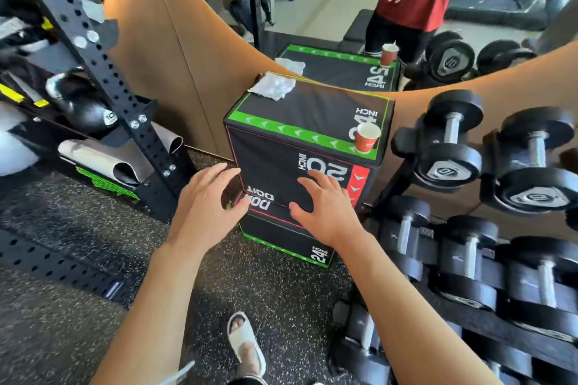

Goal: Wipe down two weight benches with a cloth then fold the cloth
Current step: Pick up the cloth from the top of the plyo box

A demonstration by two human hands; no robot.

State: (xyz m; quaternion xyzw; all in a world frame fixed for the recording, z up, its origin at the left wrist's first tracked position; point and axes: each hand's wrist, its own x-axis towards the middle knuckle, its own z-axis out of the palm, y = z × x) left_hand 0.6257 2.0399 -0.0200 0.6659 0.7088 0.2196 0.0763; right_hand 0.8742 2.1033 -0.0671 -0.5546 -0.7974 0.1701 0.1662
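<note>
A white cloth (272, 86) lies crumpled on the far left corner of a black plyo box (308, 112) with green edging. Both of my hands are stretched out in front of the box's near face, holding nothing. My left hand (205, 197) has its fingers spread and relaxed near the box's left edge. My right hand (325, 203) is spread flat, level with the "20 INCH" print. No weight bench shows directly; the end of a black bench (358, 26) appears only in the mirror.
A red paper cup (366, 137) stands on the box's near right corner. A dumbbell rack (469, 228) fills the right side. A black perforated rack upright (103, 72) and kettlebells (90, 112) stand left. A wall mirror (312, 3) rises behind the box. Speckled rubber floor lies underfoot.
</note>
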